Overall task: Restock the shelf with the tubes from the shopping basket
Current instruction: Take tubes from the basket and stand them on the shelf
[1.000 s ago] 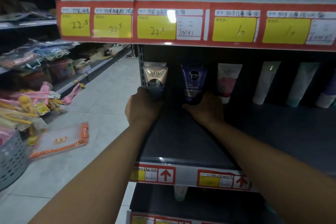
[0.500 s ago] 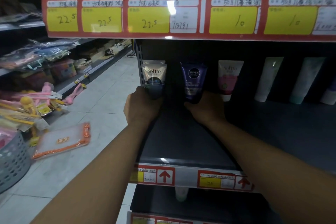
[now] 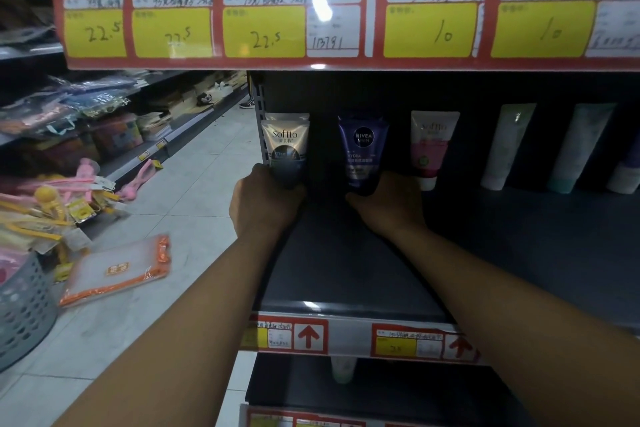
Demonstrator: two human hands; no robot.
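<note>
On the dark shelf (image 3: 346,270), a beige and black Softto tube (image 3: 285,146) stands cap-down at the far left. My left hand (image 3: 265,206) is wrapped around its lower end. To its right stands a purple Nivea Men tube (image 3: 363,152), with my right hand (image 3: 388,206) closed around its base. A pink and white Softto tube (image 3: 431,149) stands just right of that, untouched. Both of my arms reach in from below. The grey perforated basket (image 3: 24,308) sits at the left edge on the floor.
Pale tubes (image 3: 505,146) line the shelf further right. Red and yellow price tags (image 3: 263,31) hang on the shelf edge above. An orange-trimmed clear pouch (image 3: 117,270) lies on the tiled floor. Shelves of pink and yellow goods (image 3: 52,198) fill the left side.
The view has shifted slightly, with the shelf edge above sitting lower in frame. Both hands stay on the bases of the same two tubes.
</note>
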